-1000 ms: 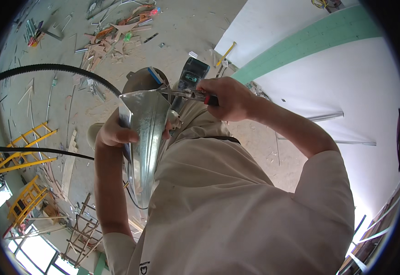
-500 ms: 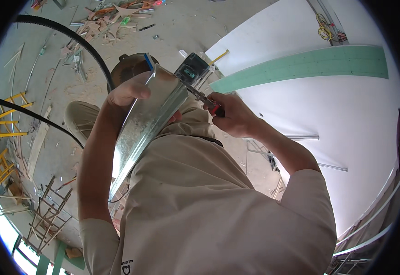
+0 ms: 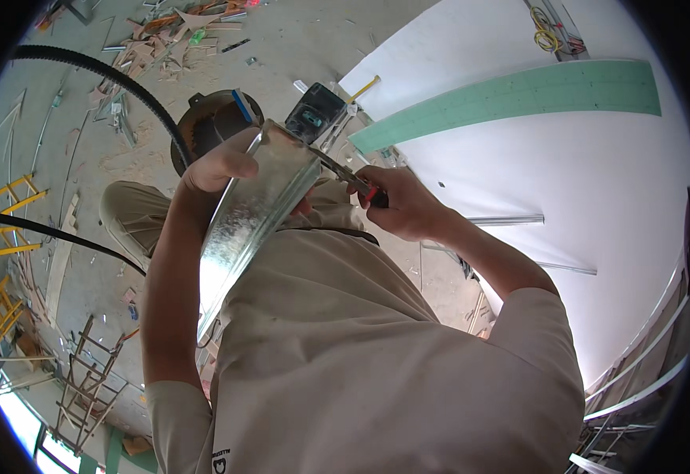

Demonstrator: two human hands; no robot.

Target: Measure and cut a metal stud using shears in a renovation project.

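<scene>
My left hand [image 3: 230,164] is wrapped round a long, shiny sheet-metal channel [image 3: 254,209], thumb over its edge near the far end. The channel slants down toward my left side, against my shirt. In my right hand [image 3: 403,204] are red-handled tin snips [image 3: 366,189], gripped by the handles. Their jaws meet the right edge of the channel near its far end; how far the blades are apart is too small to tell. Fingertips showing under the channel's right edge seem to belong to my left hand.
Beyond the channel stand a round dark bucket [image 3: 211,118] and a black box-shaped device [image 3: 316,109]. A white panel with a green strip [image 3: 519,103] fills the right. Scraps [image 3: 179,39] litter the floor; yellow ladder frames [image 3: 1,217] and a black corrugated hose [image 3: 116,75] are left.
The view has shifted slightly, moving the bucket, box and floor scraps left and up in the picture. Both hands keep their grips, and the snips stay at the channel's edge.
</scene>
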